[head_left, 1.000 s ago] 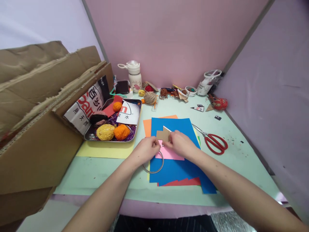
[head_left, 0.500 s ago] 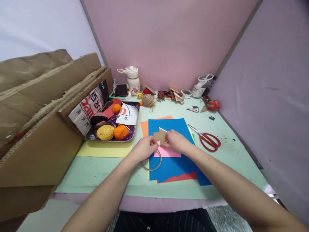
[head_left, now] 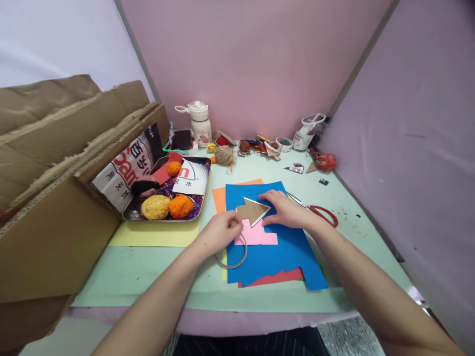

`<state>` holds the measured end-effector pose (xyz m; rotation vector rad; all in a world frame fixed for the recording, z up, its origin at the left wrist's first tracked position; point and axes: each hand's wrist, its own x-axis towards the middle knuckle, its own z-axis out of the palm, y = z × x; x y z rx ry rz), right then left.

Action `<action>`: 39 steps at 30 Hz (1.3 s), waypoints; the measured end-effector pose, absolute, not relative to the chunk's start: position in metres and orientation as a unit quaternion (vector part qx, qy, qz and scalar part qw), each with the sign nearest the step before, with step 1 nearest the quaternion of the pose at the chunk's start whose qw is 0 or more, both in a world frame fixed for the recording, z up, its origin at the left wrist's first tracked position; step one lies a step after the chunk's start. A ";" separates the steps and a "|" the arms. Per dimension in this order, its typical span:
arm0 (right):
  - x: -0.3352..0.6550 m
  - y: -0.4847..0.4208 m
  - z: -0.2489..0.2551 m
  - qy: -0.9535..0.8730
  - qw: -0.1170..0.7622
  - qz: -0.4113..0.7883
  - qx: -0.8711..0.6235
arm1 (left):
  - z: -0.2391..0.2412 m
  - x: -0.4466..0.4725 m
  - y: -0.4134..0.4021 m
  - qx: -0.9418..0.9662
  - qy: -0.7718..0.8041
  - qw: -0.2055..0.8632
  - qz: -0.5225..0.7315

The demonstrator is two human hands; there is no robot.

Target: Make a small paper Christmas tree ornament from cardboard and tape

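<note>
A brown cardboard arrow shape (head_left: 252,210) lies on a pink paper piece (head_left: 258,235), on top of a blue paper sheet (head_left: 282,252). My right hand (head_left: 285,210) lies flat at the arrow's right tip, fingers stretched out on the blue sheet. My left hand (head_left: 219,231) is curled at the pink piece's left edge, its fingertips pinched; what they hold is hidden. A metal ring (head_left: 230,258) lies just below my left hand.
Red scissors (head_left: 321,211) lie right of my right hand. A metal tray (head_left: 202,195) with yarn balls stands at the left beside cardboard sheets (head_left: 55,198). A white bottle (head_left: 199,123), a twine ball (head_left: 223,155) and small craft bits line the back wall.
My right hand has moved off the cardboard arrow to the right and opened flat, so the whole arrow now shows. My left hand stayed by the pink piece.
</note>
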<state>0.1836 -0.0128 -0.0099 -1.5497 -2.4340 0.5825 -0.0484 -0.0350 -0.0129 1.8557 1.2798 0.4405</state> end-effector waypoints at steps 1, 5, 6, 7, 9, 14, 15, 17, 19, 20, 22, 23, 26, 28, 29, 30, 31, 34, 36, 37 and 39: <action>0.183 -0.012 -0.013 -0.827 0.099 0.196 -0.517 | -0.012 -0.048 -0.035 0.736 0.511 0.407 0.176; 0.181 -0.009 -0.023 -0.824 0.112 0.196 -0.519 | -0.012 -0.047 -0.035 0.728 0.520 0.411 0.174; 0.181 -0.009 -0.025 -0.823 0.113 0.200 -0.519 | -0.012 -0.047 -0.035 0.724 0.521 0.417 0.175; 0.182 -0.008 -0.026 -0.822 0.113 0.206 -0.518 | -0.011 -0.047 -0.035 0.719 0.522 0.424 0.175; 0.184 -0.007 -0.029 -0.824 0.113 0.216 -0.511 | -0.011 -0.046 -0.035 0.710 0.520 0.440 0.178; 0.188 -0.007 -0.028 -0.828 0.121 0.228 -0.498 | -0.011 -0.045 -0.034 0.693 0.494 0.487 0.196; 0.187 -0.009 -0.026 -0.823 0.130 0.228 -0.503 | -0.011 -0.044 -0.035 0.688 0.487 0.498 0.203; 0.182 -0.014 -0.020 -0.810 0.163 0.230 -0.515 | -0.012 -0.043 -0.035 0.677 0.474 0.519 0.220; 0.175 -0.020 -0.015 -0.794 0.202 0.241 -0.520 | -0.014 -0.041 -0.036 0.672 0.463 0.529 0.232; 0.170 -0.023 -0.012 -0.789 0.213 0.253 -0.518 | -0.014 -0.040 -0.036 0.674 0.460 0.529 0.232; 0.162 -0.030 -0.009 -0.780 0.219 0.283 -0.514 | -0.015 -0.038 -0.037 0.684 0.455 0.522 0.227; 0.158 -0.032 -0.009 -0.774 0.219 0.296 -0.515 | -0.016 -0.037 -0.037 0.691 0.454 0.516 0.225; 0.153 -0.036 -0.011 -0.753 0.232 0.320 -0.526 | -0.017 -0.035 -0.037 0.705 0.452 0.498 0.226; 0.152 -0.037 -0.015 -0.743 0.245 0.324 -0.531 | -0.018 -0.035 -0.037 0.709 0.453 0.490 0.229; 0.152 -0.037 -0.017 -0.741 0.250 0.326 -0.530 | -0.018 -0.034 -0.036 0.710 0.454 0.487 0.230; 0.151 -0.037 -0.019 -0.740 0.255 0.330 -0.528 | -0.019 -0.034 -0.036 0.711 0.455 0.484 0.231; 0.151 -0.037 -0.020 -0.738 0.258 0.336 -0.526 | -0.019 -0.034 -0.036 0.712 0.456 0.481 0.231; 0.150 -0.037 -0.022 -0.730 0.262 0.361 -0.518 | -0.017 -0.033 -0.036 0.711 0.460 0.481 0.227; 0.150 -0.038 -0.022 -0.727 0.266 0.367 -0.516 | -0.013 -0.035 -0.036 0.697 0.463 0.500 0.221; 0.151 -0.037 -0.022 -0.727 0.268 0.364 -0.518 | -0.010 -0.036 -0.036 0.687 0.467 0.514 0.213; 0.153 -0.037 -0.021 -0.726 0.269 0.351 -0.528 | -0.004 -0.040 -0.037 0.668 0.477 0.539 0.190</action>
